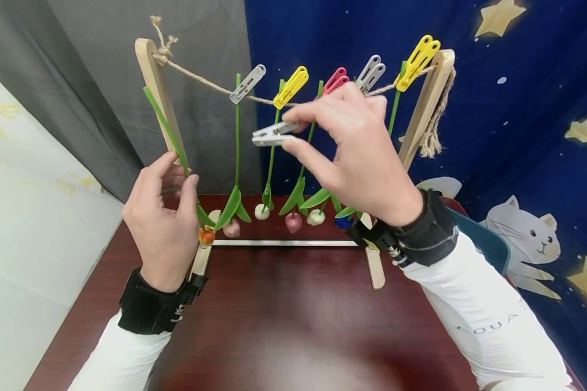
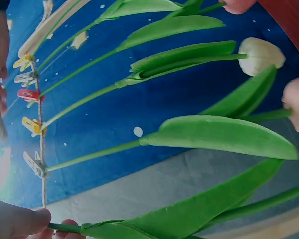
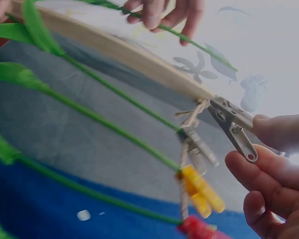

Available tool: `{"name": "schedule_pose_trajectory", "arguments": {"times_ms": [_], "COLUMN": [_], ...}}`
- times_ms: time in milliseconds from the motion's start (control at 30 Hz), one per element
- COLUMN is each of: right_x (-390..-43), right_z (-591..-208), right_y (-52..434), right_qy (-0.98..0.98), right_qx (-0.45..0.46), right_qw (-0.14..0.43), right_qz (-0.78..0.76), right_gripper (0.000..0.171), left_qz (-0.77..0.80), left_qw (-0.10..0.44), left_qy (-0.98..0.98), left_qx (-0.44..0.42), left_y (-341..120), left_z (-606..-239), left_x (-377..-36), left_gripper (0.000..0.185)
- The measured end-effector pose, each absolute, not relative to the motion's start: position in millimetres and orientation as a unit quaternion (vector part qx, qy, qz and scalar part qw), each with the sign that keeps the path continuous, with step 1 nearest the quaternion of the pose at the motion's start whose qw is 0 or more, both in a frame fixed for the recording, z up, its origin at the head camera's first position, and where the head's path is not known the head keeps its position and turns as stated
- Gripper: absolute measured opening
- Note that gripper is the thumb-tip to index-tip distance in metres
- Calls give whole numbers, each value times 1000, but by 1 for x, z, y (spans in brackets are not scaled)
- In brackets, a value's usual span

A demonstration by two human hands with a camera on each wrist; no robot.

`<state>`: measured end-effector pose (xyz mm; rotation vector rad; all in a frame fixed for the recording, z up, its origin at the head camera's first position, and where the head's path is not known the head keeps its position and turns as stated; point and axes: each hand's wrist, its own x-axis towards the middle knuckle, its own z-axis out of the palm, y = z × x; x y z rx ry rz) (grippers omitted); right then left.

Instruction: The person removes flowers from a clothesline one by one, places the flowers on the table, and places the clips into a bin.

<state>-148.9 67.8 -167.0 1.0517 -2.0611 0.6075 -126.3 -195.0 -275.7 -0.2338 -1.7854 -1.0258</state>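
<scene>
A wooden rack (image 1: 153, 70) carries a twine line (image 1: 200, 81) on which tulips hang head down from clothespins. My left hand (image 1: 182, 172) pinches the green stem (image 1: 166, 127) of a loose orange tulip (image 1: 206, 234) beside the rack's left post. In the left wrist view the fingers (image 2: 20, 221) close on that stem (image 2: 65, 228). My right hand (image 1: 289, 130) pinches a grey clothespin (image 1: 269, 134) in front of the line, between the hanging stems. The right wrist view shows this clothespin (image 3: 234, 127) held by my right hand (image 3: 249, 144), close to the twine knot, apart from the line.
On the line sit grey (image 1: 247, 83), yellow (image 1: 291, 87), pink (image 1: 335, 80), grey (image 1: 370, 73) and yellow (image 1: 417, 62) pins. The rack's base bar (image 1: 283, 243) rests on a dark red table (image 1: 293, 326). A blue starry cloth (image 1: 533, 108) and grey curtain (image 1: 78, 81) hang behind.
</scene>
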Motion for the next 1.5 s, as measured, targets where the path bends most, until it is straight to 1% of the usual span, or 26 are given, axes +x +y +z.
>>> {"name": "schedule_pose_trajectory", "arguments": {"times_ms": [167,267,467,667,867,967,1067,1167,1267,1367,1500], "right_x": [-142,-137,-125,-114,-106,-107,-109,-112,-117,-124,-133], "right_z": [-196,-217,-254,-284,-308,-320,-331,-340,-348,-358,-370], "right_y": [89,104,142,185,229,254,277,295,308,318,331], "right_qy": [-817,-830,-853,-873,-901,-914,-924,-939,-953,-964,-972], "right_qx": [393,373,327,271,193,149,104,62,31,9,-14], "right_qw": [344,328,311,308,296,288,274,240,196,159,127], "right_qz": [243,253,263,263,250,245,246,240,227,214,199], "right_gripper": [34,37,36,38,38,34,34,36,37,37,36], "left_qz": [-406,-384,-327,-266,-204,-167,-132,-110,-98,-89,-75], "left_qw": [512,504,466,426,361,310,239,183,145,121,96], "left_qy": [-751,-768,-812,-844,-875,-896,-920,-935,-943,-946,-948], "left_qx": [-91,-97,-127,-186,-249,-269,-280,-282,-282,-286,-294], "left_y": [-202,-206,-209,-202,-192,-186,-181,-178,-175,-174,-172], "left_z": [-286,-294,-313,-338,-367,-377,-381,-387,-394,-402,-414], "left_x": [-123,-119,-107,-96,-85,-81,-76,-74,-73,-74,-76], "left_gripper": [35,35,38,49,52,56,56,54,48,42,36]}}
